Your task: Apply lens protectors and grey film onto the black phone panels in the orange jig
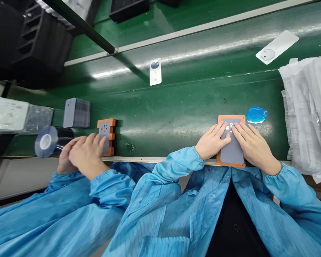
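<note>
A grey rectangular panel (231,151) with several small holes near its top lies in an orange frame-like fixture (231,165) at the front edge of the bench. My left hand (212,141) rests on the panel's upper left, fingers stretched out and thumb toward its middle. On the upper right, my right hand (254,145) lies with its fingers extended over the panel's edge. Neither hand is gripped around anything. Just beyond the fixture's right corner sits a shiny blue round film-like piece (256,114).
At left, a co-worker's hands (85,154) are over another orange fixture (112,137) holding a grey panel. Near them are stacked grey panels (77,113) and a roll of clear film (46,141). White cards (155,79) lie farther back; white wrapped sheets (307,110) are piled right.
</note>
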{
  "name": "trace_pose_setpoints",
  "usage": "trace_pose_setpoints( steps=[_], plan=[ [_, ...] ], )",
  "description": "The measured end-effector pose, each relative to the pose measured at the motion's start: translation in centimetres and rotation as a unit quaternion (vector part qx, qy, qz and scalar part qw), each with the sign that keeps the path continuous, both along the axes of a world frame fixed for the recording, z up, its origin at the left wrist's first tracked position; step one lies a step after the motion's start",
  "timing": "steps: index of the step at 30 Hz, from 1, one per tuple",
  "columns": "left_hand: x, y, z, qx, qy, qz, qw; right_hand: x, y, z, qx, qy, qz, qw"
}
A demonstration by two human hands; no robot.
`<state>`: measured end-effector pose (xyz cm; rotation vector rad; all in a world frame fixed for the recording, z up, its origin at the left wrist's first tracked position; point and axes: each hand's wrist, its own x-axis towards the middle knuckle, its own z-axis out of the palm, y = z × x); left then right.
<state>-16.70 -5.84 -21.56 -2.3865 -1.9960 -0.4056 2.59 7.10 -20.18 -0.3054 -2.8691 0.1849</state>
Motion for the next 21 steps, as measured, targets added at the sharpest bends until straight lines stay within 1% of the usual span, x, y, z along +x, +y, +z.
trace_pose_setpoints(
  steps=[3, 6, 12, 16, 19, 21],
  plan=[
    [0.2, -0.3, 0.0, -0.019, -0.009, 0.002, 1.0, 0.1, -0.2, 0.0, -0.001, -0.012, 0.002, 1.0],
    [0.3, -0.8, 0.1, -0.042, -0.024, 0.003, 0.999, 0.5, -0.4, 0.1, -0.02, -0.012, 0.004, 1.0],
    [0.8, -2.1, 0.3, -0.048, -0.055, 0.007, 0.997, 1.3, -1.0, 0.6, -0.05, -0.023, 0.003, 0.998],
    [1.0, -2.6, 0.5, -0.059, -0.085, 0.009, 0.995, 1.6, -1.6, 1.1, -0.055, -0.034, -0.004, 0.998],
    [1.0, -2.7, 0.3, -0.071, -0.113, 0.01, 0.991, 1.9, -2.0, 1.1, -0.046, -0.043, -0.002, 0.998],
    [0.6, -2.8, 0.0, -0.068, -0.131, 0.001, 0.989, 2.2, -2.1, 0.8, -0.047, -0.035, -0.003, 0.998]
  ],
)
